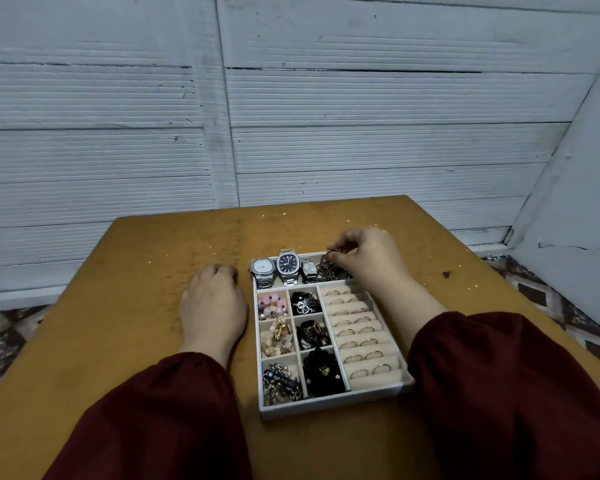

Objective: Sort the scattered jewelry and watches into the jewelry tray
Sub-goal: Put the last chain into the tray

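Note:
A white jewelry tray [333,405] with beige lining lies on the table in front of me. Its far row holds three watches: a white-faced one [262,266], a dark-faced one [288,265] and a small square one [309,270]. Beside them lies a tangle of metal chain [329,271]. My right hand [368,258] hovers over the tray's far right corner and pinches a small silvery piece [331,252] above the chain. My left hand [213,303] rests on the table, left of the tray, fingers curled under. Rings [357,330] fill the right-hand slots; beads and dark bracelets fill the small compartments.
The tray sits on a worn orange-brown table [136,341] with glitter specks. A white panelled wall [291,116] stands just behind the table. Patterned floor [551,299] shows at both sides. A small dark speck [446,274] lies on the table to the right.

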`<state>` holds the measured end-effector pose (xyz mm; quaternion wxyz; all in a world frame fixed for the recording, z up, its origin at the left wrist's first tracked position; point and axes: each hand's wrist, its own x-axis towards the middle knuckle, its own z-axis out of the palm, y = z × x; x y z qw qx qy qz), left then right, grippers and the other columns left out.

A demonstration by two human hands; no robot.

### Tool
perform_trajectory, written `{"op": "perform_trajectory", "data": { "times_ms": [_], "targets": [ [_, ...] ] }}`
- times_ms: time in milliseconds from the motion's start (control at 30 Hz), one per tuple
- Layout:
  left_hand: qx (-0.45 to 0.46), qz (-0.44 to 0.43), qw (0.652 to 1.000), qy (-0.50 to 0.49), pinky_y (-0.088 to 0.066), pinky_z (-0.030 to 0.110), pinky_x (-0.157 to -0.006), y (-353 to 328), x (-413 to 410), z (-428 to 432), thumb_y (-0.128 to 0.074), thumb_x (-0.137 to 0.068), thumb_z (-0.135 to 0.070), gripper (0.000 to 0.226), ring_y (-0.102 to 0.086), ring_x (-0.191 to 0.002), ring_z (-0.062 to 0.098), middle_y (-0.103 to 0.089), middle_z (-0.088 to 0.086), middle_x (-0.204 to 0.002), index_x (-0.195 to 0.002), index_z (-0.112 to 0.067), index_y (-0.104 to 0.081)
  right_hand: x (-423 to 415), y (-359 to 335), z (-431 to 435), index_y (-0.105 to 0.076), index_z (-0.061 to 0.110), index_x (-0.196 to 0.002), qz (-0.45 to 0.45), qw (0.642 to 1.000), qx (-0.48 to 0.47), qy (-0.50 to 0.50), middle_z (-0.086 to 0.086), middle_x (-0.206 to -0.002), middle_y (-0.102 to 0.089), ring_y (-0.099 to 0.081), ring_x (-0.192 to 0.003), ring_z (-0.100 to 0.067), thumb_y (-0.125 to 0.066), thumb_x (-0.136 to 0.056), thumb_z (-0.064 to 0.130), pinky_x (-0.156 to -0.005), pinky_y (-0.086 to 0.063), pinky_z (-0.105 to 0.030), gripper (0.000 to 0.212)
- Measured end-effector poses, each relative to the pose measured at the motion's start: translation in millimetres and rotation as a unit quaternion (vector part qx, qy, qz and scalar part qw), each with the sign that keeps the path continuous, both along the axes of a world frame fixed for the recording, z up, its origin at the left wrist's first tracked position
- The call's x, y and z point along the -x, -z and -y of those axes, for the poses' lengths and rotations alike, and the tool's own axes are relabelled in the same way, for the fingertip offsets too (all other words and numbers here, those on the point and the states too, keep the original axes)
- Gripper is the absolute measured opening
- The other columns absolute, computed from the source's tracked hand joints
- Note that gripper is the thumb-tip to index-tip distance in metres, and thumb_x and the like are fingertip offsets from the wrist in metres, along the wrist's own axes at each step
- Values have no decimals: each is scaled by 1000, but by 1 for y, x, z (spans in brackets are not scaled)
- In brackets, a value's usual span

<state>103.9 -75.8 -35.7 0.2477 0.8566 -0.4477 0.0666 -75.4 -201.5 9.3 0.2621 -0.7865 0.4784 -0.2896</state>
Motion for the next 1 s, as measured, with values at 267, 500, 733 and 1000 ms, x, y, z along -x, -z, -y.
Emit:
{"op": "perform_trajectory", "data": {
  "times_ms": [267, 500, 733, 1000],
  "targets": [
    [-1, -2, 1000, -4, -43, 39, -90, 0, 1, 0, -44, -91, -12, 35, -53, -111, 29, -59, 10, -120, -122, -13, -60, 2, 4, 6, -71, 27, -77, -118, 992, 44, 11, 5, -71, -68, -63, -94, -26, -71, -79, 44, -90, -49, -36, 17],
    [0, -3, 1000, -2, -44, 39, -91, -1, 1, 1, -44, -91, -13, 34, -53, -112, 29, -59, 10, -121, -121, -13, -60, 2, 2, 4, -72, 26, -78, -128, 991, 42, 24, 6, -75, -71, -66, -88, -23, -71, -77, 48, -78, -55, -36, 22],
    [-4, 1, 1000, -1, -43, 40, -90, -2, 1, 0, -44, -91, -12, 35, -53, -112, 30, -59, 10, -121, -122, -13, -60, 5, -1, -2, -73, 21, -81, -83, 996, 17, 16, 3, -70, -71, -69, -70, -20, -73, -79, 39, -72, -59, -39, 18],
    [-6, 0, 1000, 4, -44, 40, -89, -3, 3, -2, -44, -90, -12, 35, -54, -110, 31, -60, 11, -120, -121, -12, -61, 14, -3, -6, -70, 26, -83, -16, 999, 30, 37, 1, -74, -70, -69, -64, -16, -68, -81, 37, -69, -58, -39, 11]
  ]
}}
